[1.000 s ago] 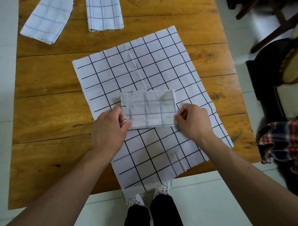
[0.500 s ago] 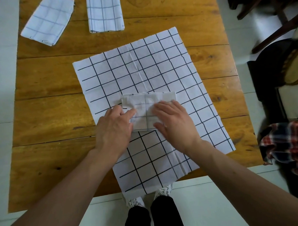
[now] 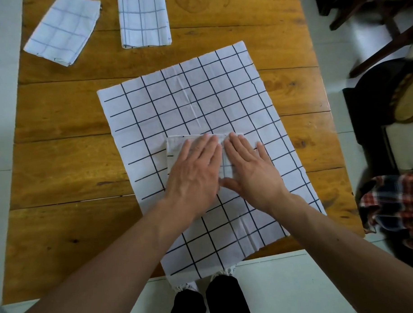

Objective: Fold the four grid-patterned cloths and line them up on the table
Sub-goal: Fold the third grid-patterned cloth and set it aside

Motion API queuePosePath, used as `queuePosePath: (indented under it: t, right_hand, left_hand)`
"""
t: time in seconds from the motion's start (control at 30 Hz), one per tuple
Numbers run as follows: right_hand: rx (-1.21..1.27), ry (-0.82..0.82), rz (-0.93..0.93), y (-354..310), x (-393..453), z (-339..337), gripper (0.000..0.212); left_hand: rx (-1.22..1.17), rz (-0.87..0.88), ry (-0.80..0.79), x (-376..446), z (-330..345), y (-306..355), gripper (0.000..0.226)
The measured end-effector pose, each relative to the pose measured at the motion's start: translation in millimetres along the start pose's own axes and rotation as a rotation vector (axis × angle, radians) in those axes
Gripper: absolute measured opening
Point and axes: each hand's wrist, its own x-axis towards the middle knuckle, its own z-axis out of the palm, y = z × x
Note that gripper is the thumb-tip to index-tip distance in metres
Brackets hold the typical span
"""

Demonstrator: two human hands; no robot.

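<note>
Right now I see my left hand [image 3: 192,178] and right hand [image 3: 253,173] lying flat, fingers spread, pressing the small folded cloth [image 3: 177,145] atop the big unfolded grid cloth [image 3: 189,98] mid-tabletop [image 3: 60,161]. Two more folded cloths [image 3: 63,32] [image 3: 144,20] lie at the far edge.

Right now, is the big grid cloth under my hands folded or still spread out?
Spread out. The big grid cloth lies flat in one layer on the table, its near edge overhanging.
</note>
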Motion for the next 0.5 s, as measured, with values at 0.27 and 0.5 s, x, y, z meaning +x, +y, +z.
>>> queuePosePath:
  t: [0.27,0.5]
  right_hand:
    - [0.007,-0.061,-0.035,10,0,-5,0.097]
    - [-0.005,-0.162,-0.167,38,3,-16,0.093]
  left_hand:
    - [0.065,-0.009,-0.118,-5,8,-36,0.089]
    - [-0.065,-0.02,-0.135,-22,6,-79,0.095]
